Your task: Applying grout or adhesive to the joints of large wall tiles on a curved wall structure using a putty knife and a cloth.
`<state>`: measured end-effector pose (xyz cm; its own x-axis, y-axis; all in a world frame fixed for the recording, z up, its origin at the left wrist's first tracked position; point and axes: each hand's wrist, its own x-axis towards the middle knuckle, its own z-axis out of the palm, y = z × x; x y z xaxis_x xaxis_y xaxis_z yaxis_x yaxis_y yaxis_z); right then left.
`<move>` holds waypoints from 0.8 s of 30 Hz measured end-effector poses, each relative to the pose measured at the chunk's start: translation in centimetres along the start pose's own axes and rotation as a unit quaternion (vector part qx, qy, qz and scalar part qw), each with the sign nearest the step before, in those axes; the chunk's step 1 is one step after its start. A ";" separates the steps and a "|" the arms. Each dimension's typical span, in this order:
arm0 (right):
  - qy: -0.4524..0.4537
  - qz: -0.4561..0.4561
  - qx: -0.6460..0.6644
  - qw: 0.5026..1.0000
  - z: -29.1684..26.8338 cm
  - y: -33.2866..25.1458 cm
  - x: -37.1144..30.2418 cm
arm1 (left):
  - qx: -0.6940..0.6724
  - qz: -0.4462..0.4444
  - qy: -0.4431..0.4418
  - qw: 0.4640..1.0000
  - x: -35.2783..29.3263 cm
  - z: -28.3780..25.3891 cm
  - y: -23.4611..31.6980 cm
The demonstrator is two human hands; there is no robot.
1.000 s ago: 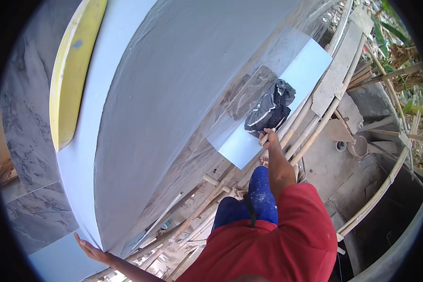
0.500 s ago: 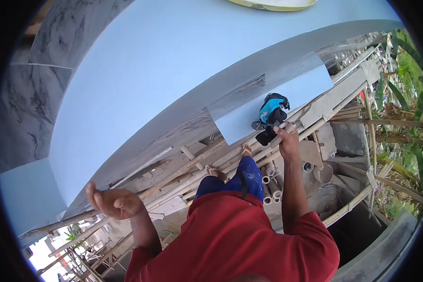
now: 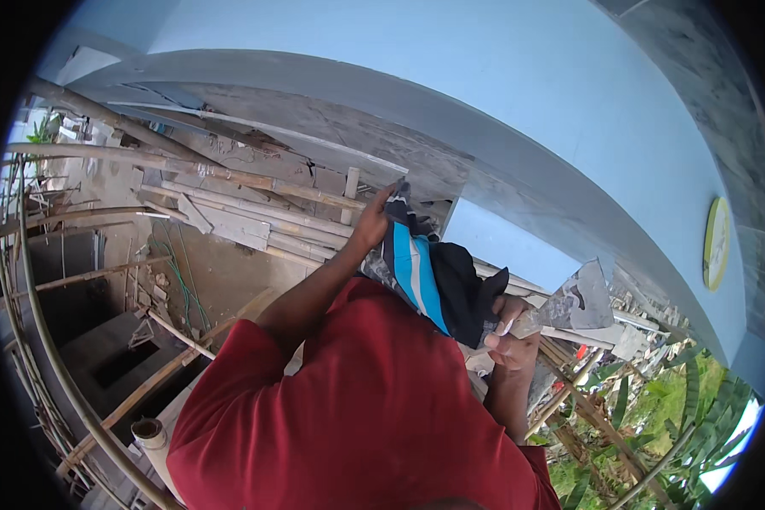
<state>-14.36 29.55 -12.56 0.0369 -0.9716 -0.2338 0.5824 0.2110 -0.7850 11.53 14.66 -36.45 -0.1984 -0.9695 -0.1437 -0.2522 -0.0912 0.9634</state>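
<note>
A black, turquoise and white cloth (image 3: 418,270) with grey smears stretches in front of my chest, between my two hands. My left hand (image 3: 377,219) grips its upper end, with the fingers closed round a dark, bunched corner. My right hand (image 3: 513,333) is closed at the cloth's lower end. The same hand also holds a putty knife (image 3: 583,297), whose broad, grey-smeared blade points away to the right. Part of its pale handle shows between my thumb and fingers.
Bamboo poles (image 3: 255,180) form scaffolding on the left. A curved light-blue wall (image 3: 518,76) spans the far side, with a yellow-rimmed round dish (image 3: 716,244) at right. A pale blue panel (image 3: 510,246) lies beyond the cloth. Banana plants (image 3: 697,408) grow at lower right.
The view has swung round. The cloth was bunched at my right hand; now it is spread out and nearer my chest. My left hand was empty and has taken hold of one end.
</note>
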 end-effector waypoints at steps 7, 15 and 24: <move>-0.089 0.058 -0.028 0.994 5.6 2.3 5.6 | -0.498 -0.177 0.019 0.849 -2.9 -14.2 1.2; -0.177 0.134 -0.036 0.974 9.3 4.1 10.3 | -0.503 -0.016 0.246 0.828 -11.0 -22.0 -1.2; -0.148 -0.015 -0.165 0.975 11.3 5.2 12.6 | -0.281 -0.048 0.371 0.884 -13.3 -24.7 -1.0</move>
<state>-1.66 17.20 -13.09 0.2844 -0.9562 -0.0700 0.2966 0.1572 -0.9420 37.80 22.03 -29.90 0.5265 -0.8146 -0.2435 0.3179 -0.0770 0.9450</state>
